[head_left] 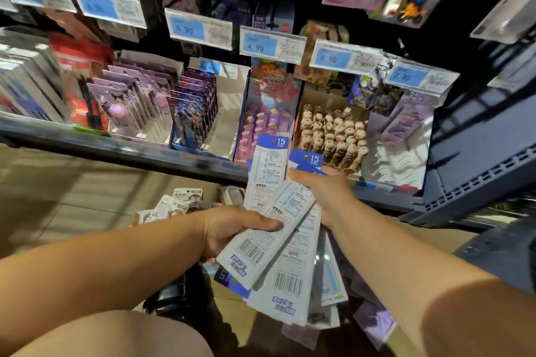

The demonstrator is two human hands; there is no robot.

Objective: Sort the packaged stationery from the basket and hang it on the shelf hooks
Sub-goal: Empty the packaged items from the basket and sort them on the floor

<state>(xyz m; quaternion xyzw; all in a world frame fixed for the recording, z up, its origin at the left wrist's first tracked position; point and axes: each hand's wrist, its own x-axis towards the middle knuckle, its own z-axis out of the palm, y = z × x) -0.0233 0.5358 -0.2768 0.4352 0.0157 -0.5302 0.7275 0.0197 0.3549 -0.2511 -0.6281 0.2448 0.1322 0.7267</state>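
A fan of white-and-blue ruler packs [285,275] is held above the floor: the left hand [232,230] grips its middle, thumb on top, and the right hand [323,193] curls round the upper ends. Beyond lie small packets [179,203] on the floor, then the shelf [145,153] with blue price tags [258,45].

My left grip [232,229] pinches a fan of white stationery packs [278,266], thumb on top, barcodes facing up. My right grip [324,191] holds the fan's far end, thumb across one pack, fingers behind a blue header marked 15 cm. Beyond them, a shelf [130,151] carries boxes of carded pens and figure-topped pens [333,130] under blue price tags [259,45]. Small packs [179,203] lie on the floor [58,191].
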